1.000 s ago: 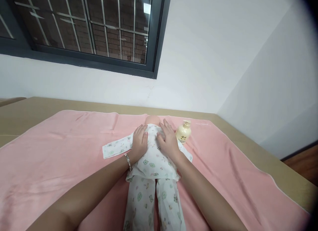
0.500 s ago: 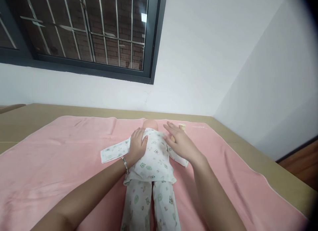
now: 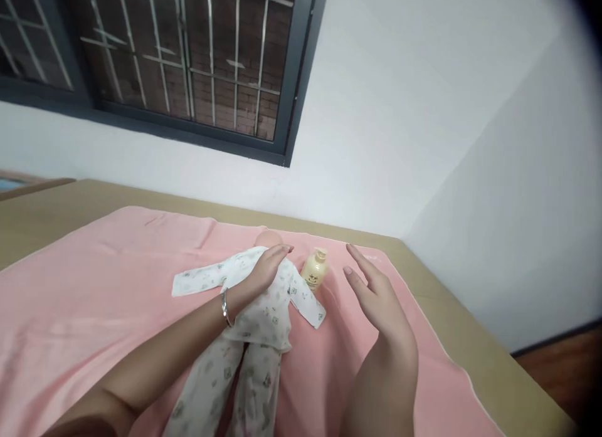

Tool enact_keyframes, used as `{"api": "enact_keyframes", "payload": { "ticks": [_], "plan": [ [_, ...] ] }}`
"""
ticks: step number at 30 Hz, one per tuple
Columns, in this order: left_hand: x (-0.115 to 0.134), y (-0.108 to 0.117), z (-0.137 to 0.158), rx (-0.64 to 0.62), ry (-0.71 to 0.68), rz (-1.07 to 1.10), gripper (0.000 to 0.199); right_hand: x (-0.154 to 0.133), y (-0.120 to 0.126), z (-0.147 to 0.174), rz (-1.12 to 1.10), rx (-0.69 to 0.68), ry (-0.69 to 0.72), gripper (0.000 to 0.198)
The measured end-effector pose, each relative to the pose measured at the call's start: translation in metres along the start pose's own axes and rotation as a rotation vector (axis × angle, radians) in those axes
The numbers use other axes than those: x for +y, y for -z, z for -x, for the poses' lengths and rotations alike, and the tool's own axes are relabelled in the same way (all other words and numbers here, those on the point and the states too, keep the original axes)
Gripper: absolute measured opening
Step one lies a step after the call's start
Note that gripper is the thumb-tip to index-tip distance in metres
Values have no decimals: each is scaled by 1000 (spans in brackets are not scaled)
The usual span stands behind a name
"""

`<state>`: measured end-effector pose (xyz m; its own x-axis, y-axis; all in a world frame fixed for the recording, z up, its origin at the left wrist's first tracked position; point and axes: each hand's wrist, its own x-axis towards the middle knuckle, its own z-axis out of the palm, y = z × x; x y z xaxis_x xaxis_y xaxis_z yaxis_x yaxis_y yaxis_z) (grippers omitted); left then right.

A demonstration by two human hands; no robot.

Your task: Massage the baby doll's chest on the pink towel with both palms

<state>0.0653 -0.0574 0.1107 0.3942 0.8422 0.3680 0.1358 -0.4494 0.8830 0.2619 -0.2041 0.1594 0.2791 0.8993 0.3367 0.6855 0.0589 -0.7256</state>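
Observation:
A doll (image 3: 269, 238) dressed in a white patterned top (image 3: 263, 315) and matching trousers (image 3: 256, 380) lies on a pink blanket (image 3: 155, 268). Only the rounded top of its head shows past the collar. My left hand (image 3: 268, 269), with a silver bracelet at the wrist, is stretched out over the chest of the top; whether it touches the cloth I cannot tell. A pale yellow bottle (image 3: 315, 269) is beside the doll's right-hand sleeve. To the right of the bottle, my right hand (image 3: 376, 293) is held above the blanket, fingers extended and holding nothing.
Beneath the blanket is a tan tabletop (image 3: 423, 268), bordered at the back by a white wall (image 3: 367, 142). A dark-framed window (image 3: 188, 61) with metal bars is at the upper left. Brown wood (image 3: 550, 368) shows at the lower right.
My right hand has moved right, away from the doll, uncovering the yellow bottle. My left hand has shifted across the top toward its middle. The view has turned a little right.

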Motion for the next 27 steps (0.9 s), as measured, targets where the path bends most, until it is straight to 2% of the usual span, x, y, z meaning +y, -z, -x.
{"api": "enact_keyframes", "payload": {
  "ticks": [6, 11, 15, 18, 20, 23, 27],
  "plan": [
    [30, -15, 2, -102, 85, -4, 37, 4, 14, 7, -103, 24, -38, 52],
    [26, -29, -1, -203, 64, 7, 36, 7, 20, 9, -78, 118, -100, 48],
    [19, -29, 2, -279, 177, 107, 37, 8, 16, 4, -47, 146, -138, 48],
    [19, -19, 10, -336, 211, 161, 39, 7, 12, 2, -6, 204, -156, 49],
    [18, -6, 19, -362, 166, 150, 39, 2, 8, 4, 12, 283, -139, 49],
    [14, 18, 33, -367, 103, 152, 37, -15, -3, 13, 28, 372, -83, 48],
    [4, 51, 42, -409, 169, 267, 39, -45, -20, 42, 139, 421, 0, 46]
  ]
}}
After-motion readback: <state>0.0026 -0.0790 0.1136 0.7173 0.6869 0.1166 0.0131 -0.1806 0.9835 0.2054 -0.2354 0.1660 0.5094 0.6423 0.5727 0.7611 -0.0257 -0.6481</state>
